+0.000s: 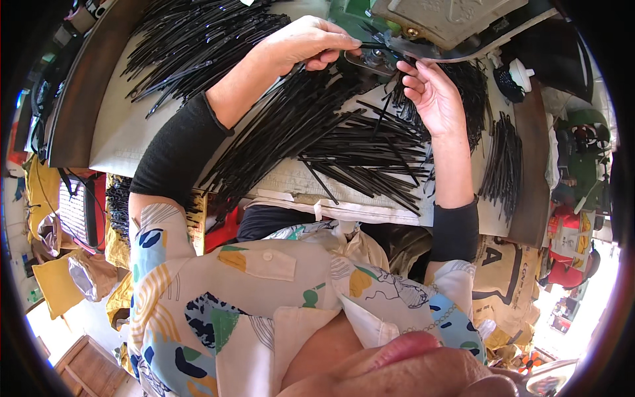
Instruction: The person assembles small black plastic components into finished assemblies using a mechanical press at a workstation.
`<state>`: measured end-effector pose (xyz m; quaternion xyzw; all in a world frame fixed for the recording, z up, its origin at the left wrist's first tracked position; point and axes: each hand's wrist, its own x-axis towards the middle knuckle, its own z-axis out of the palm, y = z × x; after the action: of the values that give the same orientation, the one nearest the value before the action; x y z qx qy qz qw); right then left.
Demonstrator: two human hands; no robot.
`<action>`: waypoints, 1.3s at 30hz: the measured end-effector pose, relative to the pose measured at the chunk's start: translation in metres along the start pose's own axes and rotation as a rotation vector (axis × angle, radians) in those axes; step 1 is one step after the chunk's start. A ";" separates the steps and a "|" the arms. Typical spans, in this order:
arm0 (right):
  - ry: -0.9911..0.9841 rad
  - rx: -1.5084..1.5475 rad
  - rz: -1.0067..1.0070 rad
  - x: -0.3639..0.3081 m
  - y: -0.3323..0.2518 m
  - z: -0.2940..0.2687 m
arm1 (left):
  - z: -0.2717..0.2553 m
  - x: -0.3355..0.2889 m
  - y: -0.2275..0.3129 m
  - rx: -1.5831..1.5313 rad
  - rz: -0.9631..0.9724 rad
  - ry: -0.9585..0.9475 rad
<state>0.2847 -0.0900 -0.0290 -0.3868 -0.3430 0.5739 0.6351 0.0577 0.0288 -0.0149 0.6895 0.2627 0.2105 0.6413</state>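
Observation:
Both my hands are raised at the far side of the table, by the working point of a metal machine (456,16). The thumb and fingers of my left hand (314,45) pinch a thin black strip (372,45), whose far end lies at the machine. On the other side of that point, my right hand (433,92) has its fingers curled and its fingertips closed on a dark, thin piece, apparently a black strip too. A small metal plate (370,63) lies between the hands. Below them, loose black strips (364,152) lie in crossed heaps.
More black strips form a large pile (198,46) at the far left and a bundle (503,165) at the right. Brown boards (76,99) edge the pale tabletop (109,142). A white knob (521,75) stands right of the machine. A printed brown sack (506,271) is at lower right.

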 end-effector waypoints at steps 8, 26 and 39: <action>0.031 -0.045 0.027 0.001 0.003 0.004 | 0.000 -0.004 0.000 0.040 -0.029 0.030; 0.145 -0.911 -0.325 -0.020 -0.004 0.026 | 0.006 -0.007 0.004 0.014 -0.088 -0.232; -0.115 -1.471 -0.271 -0.041 -0.017 0.047 | 0.034 -0.025 0.001 1.067 0.322 0.162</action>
<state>0.2468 -0.1272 0.0077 -0.6353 -0.7154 0.1324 0.2590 0.0595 -0.0131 -0.0154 0.9313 0.2726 0.1960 0.1409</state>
